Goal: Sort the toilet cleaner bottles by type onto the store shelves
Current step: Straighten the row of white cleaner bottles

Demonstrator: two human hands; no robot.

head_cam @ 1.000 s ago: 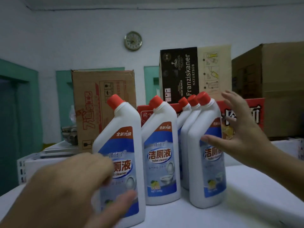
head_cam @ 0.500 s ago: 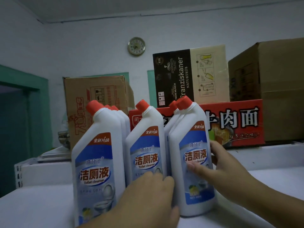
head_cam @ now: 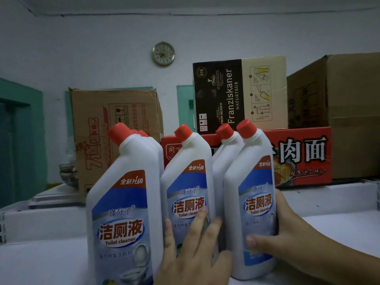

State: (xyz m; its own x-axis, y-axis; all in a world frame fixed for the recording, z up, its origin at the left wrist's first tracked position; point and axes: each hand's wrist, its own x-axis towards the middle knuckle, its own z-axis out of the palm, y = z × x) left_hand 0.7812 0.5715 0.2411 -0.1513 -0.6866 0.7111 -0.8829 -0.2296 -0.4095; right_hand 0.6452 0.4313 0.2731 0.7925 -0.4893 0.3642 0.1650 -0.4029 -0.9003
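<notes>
The head camera looks at a white shelf (head_cam: 41, 262). The left bottle (head_cam: 123, 202) stands on it, nearest the camera. The middle bottle (head_cam: 189, 182) stands just beside it, and the right bottle (head_cam: 253, 192) is next to that. All are upright, white with red tops.

The left hand (head_cam: 195, 254) lies flat on the middle bottle, with its fingers straight and spread, gripping nothing. The right hand (head_cam: 287, 227) wraps round the right bottle, thumb on the label and fingers along its far side.

Behind them stand boxes (head_cam: 115, 124).
</notes>
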